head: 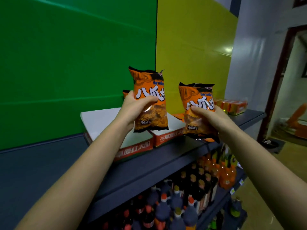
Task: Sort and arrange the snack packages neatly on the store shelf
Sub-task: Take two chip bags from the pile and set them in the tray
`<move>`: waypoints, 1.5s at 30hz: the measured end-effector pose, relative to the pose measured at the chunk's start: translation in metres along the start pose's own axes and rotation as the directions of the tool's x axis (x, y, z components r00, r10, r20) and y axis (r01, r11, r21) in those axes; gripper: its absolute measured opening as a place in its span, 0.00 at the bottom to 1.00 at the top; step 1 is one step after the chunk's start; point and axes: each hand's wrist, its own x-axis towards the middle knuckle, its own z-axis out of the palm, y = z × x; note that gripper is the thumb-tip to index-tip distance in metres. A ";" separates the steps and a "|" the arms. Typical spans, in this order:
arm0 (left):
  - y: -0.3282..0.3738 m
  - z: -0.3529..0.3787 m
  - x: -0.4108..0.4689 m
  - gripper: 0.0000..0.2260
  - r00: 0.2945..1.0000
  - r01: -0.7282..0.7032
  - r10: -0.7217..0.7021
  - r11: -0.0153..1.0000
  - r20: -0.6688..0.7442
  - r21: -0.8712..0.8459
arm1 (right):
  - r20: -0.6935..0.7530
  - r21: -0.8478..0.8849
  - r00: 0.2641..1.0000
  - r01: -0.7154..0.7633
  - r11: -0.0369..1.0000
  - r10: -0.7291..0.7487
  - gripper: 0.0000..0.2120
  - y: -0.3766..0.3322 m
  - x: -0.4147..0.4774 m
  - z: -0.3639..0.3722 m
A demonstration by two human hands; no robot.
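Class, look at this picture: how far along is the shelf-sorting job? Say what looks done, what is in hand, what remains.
Done: orange packs sit in a row at the far end of the top shelf. In hand: the left hand grips one snack bag, the right hand another, both held above the shelf. Left: both bags need placing, and an orange pack lying flat near the white boxes probably needs straightening.
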 end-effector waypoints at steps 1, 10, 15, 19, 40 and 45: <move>0.000 0.003 0.011 0.13 1.000 -0.005 0.005 1.000 -0.007 0.005 | 0.004 0.018 1.000 0.016 1.000 -0.017 0.17 0.000 0.016 0.000; -0.030 0.013 0.084 0.13 0.997 0.010 0.000 0.992 -0.073 0.129 | 0.105 0.163 0.987 0.101 0.981 -0.119 0.14 0.009 0.117 0.012; -0.051 0.012 0.112 0.13 0.993 0.047 -0.027 0.985 -0.118 0.165 | 0.213 0.207 0.966 0.100 0.973 -0.145 0.08 0.021 0.166 0.028; -0.066 0.012 0.134 0.21 0.984 0.098 -0.063 0.972 -0.167 0.214 | 0.289 0.210 0.944 0.098 0.973 -0.157 0.10 0.029 0.209 0.041; -0.102 -0.005 0.145 0.25 0.941 0.302 -0.161 0.797 -0.297 0.523 | 0.708 0.050 0.669 0.271 0.961 -0.225 0.34 0.091 0.267 0.091; -0.101 -0.007 0.145 0.28 0.942 0.316 -0.185 0.774 -0.281 0.549 | 0.698 -0.157 0.692 0.400 0.903 -0.186 0.36 0.093 0.276 0.094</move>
